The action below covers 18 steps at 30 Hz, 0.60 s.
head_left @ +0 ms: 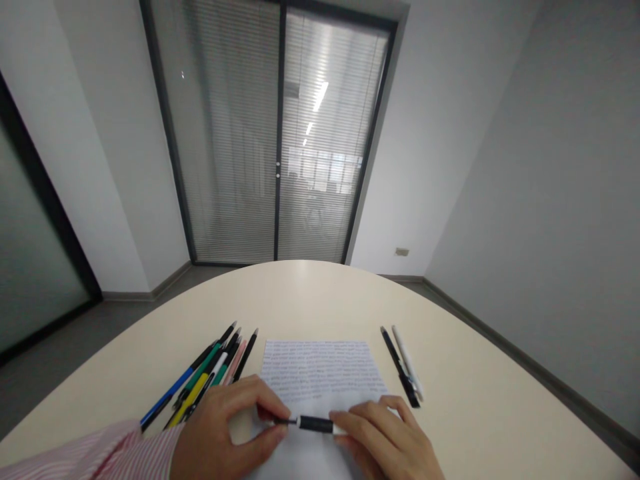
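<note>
While the left hand (225,427) pinches the thin tip end of a black pen (315,424) and the right hand (385,437) grips its other end, the pen lies crosswise over the near edge of the written sheet (323,370). Pulling straight along the barrel, without twisting, seems wisest, keeping clear of the pen bundle (210,377) left of the sheet and the two pens (403,365) to its right.

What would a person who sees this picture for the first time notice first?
Most striking are the two hands at the near edge of the cream oval table: the left hand and the right hand hold a slim black pen between them, over a white sheet covered with handwriting. A bundle of coloured pens lies left of the sheet, and a black pen and a white pen lie to its right.
</note>
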{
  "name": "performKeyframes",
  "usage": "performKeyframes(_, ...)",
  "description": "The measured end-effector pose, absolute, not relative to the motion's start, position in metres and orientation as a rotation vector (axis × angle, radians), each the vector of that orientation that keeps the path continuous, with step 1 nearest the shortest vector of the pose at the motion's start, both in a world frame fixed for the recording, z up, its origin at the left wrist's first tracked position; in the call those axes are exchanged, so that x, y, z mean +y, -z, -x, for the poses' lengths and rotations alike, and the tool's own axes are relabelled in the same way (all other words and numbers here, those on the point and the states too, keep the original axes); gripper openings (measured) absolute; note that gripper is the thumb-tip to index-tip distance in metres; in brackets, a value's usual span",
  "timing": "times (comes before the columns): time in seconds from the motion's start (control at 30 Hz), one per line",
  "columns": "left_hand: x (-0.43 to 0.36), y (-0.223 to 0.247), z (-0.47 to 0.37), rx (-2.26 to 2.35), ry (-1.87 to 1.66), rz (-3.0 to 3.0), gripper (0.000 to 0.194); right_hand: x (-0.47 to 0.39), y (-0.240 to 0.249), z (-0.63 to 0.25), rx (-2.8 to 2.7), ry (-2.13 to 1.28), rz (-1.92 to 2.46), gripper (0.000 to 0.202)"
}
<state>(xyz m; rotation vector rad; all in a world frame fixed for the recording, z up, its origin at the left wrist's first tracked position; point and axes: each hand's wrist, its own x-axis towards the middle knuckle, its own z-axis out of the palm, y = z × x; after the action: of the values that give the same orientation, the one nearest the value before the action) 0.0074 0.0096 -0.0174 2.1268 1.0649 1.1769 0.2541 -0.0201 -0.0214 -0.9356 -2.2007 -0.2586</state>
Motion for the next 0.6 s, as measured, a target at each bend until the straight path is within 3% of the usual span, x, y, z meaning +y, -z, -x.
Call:
performKeyframes(0.17,0.008,0.013,-0.005,1.182,-1.096,-2.141,0.01,-0.017,0.024,-0.255,-2.098,0.223,0.979,0.018)
performKeyframes(0.4,0.006,0.007,-0.008,1.076,-1.265,-2.132,0.013,-0.019,0.029,-0.253,-2.038,0.203,0.987,0.02)
performKeyframes(0.6,0.004,0.002,-0.011,1.033,-1.121,-2.202,0.014,-0.024,0.025,-0.247,-2.111,0.212,0.932,0.017)
